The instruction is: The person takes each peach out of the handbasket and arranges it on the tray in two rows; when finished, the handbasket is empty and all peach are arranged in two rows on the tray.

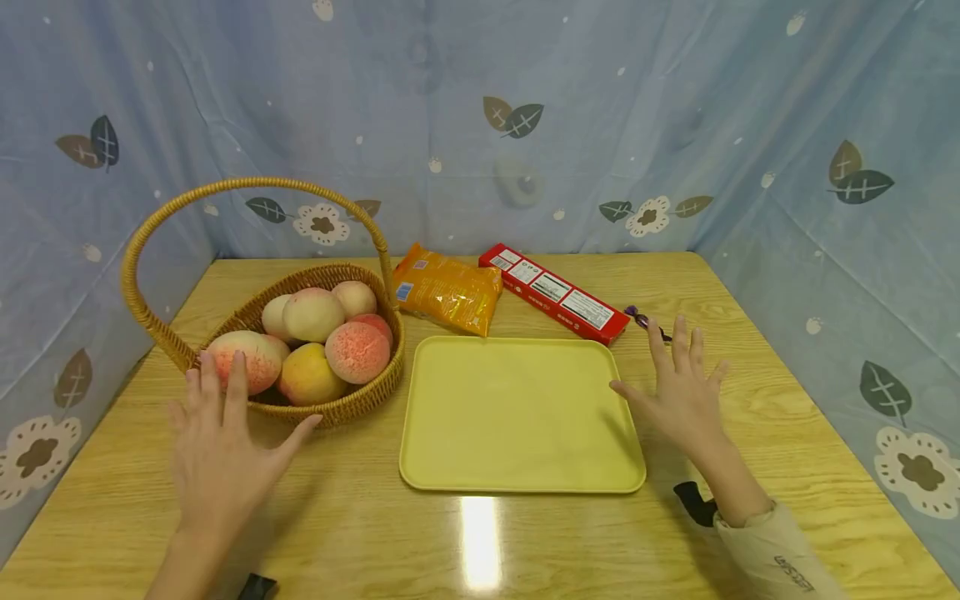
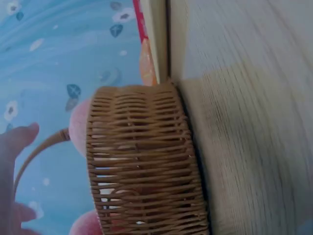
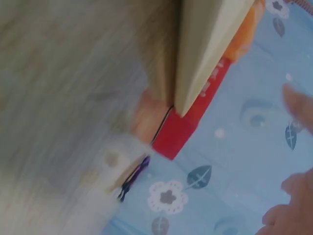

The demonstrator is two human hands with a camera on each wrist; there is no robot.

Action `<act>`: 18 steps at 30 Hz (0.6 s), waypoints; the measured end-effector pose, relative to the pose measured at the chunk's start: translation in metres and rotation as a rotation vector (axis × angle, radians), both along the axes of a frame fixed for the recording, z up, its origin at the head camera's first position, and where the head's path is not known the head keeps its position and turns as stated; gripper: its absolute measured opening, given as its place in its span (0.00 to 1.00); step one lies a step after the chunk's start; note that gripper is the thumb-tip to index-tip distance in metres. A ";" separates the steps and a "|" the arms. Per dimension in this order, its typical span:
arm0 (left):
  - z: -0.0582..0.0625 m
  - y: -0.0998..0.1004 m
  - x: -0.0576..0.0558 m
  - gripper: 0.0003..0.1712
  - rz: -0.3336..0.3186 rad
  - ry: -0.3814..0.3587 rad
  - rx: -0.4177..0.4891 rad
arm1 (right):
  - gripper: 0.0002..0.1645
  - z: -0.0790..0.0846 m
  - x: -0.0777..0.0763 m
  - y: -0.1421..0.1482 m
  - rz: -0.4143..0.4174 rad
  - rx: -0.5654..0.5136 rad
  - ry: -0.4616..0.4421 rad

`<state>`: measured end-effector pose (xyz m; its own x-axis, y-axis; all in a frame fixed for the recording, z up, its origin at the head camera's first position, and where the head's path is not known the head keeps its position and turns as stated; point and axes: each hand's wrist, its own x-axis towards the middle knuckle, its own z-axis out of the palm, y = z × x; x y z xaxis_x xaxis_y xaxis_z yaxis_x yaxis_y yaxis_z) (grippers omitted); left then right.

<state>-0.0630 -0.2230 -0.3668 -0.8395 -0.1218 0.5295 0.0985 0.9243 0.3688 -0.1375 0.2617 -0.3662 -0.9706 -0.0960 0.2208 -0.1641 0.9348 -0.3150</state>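
Note:
My left hand [image 1: 217, 458] hovers with spread fingers at the near side of a wicker basket [image 1: 367, 402], holding nothing. Peaches fill the basket, among them a pinkish peach [image 1: 358, 352] and a yellow one [image 1: 309, 375]. In the left wrist view the woven wall [image 2: 142, 161] of the basket stands close by, with fingers [image 2: 14, 147] at the left edge. My right hand [image 1: 682, 400], fingers also spread and holding nothing, is by the right edge of a yellow tray [image 1: 517, 417]. Parts of that hand [image 3: 293, 205] show at the right of the right wrist view.
Behind the tray lie an orange packet [image 1: 450, 287] and a long red box [image 1: 555, 292]. A small purple-wrapped candy [image 1: 637, 315] lies beyond my right hand, partly hidden by its fingers. Patterned blue curtains [image 1: 450, 125] enclose the wooden table [image 1: 360, 517] at the back and sides.

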 end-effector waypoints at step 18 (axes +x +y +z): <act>-0.005 0.014 0.009 0.52 0.059 0.014 -0.010 | 0.47 0.014 -0.057 -0.112 0.399 -0.160 -0.039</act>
